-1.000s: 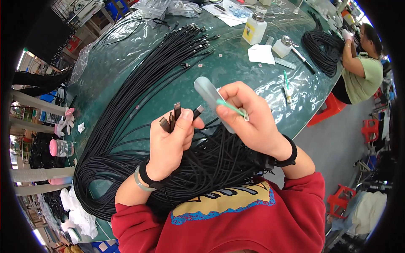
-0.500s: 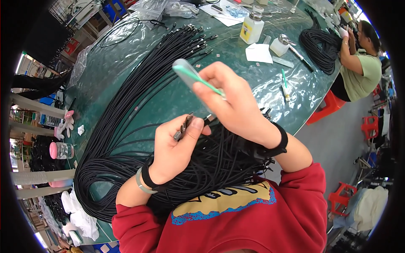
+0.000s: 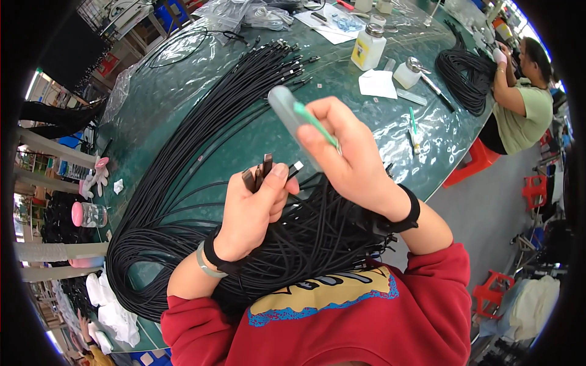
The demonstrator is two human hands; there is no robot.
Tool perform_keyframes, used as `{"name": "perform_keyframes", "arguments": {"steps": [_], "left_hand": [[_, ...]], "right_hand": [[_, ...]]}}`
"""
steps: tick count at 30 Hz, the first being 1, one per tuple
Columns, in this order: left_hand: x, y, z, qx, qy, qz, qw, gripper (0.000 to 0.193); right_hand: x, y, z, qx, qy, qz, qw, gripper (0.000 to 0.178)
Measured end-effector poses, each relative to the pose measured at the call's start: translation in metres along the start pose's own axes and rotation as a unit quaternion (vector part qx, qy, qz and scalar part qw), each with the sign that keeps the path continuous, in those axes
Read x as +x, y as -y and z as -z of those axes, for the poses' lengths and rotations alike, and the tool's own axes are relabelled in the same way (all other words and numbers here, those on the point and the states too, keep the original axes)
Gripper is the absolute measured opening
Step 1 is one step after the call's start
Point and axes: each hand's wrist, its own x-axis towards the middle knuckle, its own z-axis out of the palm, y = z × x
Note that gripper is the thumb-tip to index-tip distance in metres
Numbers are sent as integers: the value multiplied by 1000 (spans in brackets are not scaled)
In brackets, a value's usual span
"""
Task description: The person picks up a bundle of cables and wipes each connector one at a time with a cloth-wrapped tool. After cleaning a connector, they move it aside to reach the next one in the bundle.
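Observation:
My left hand [image 3: 253, 210] is closed around several black cable ends, their connectors [image 3: 259, 174] sticking up past my fingertips. My right hand [image 3: 348, 158] holds a green-handled tool with a clear cap [image 3: 292, 116], its tip close to the connectors. A large bundle of black cables [image 3: 201, 183] runs from the far side of the green table [image 3: 183, 91] to my lap, and both hands hover above it.
A yellowish bottle [image 3: 368, 49], a small white dispenser [image 3: 408, 73], white paper [image 3: 378, 84] and a green tool [image 3: 412, 125] lie at the far right. Another person [image 3: 519, 100] sits at the table's right end with a black cable coil [image 3: 461, 67]. Red stools [image 3: 497, 293] stand on the floor.
My right hand swung the capped tool up and to the left, then brought it back toward the connectors. My left hand shifted slightly while keeping the cable ends.

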Motion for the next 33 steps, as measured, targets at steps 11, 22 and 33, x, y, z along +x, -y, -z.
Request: {"name": "perform_keyframes", "arguments": {"steps": [11, 22, 33], "left_hand": [[1, -10, 14, -183, 65, 36, 980, 25], [-2, 1, 1, -46, 38, -25, 998, 21], [15, 15, 3, 68, -16, -113, 991, 35]], "right_hand": [[-23, -13, 13, -132, 110, 60, 983, 19], [-3, 11, -1, -118, 85, -11, 989, 15], [0, 7, 20, -48, -4, -66, 997, 18]]}}
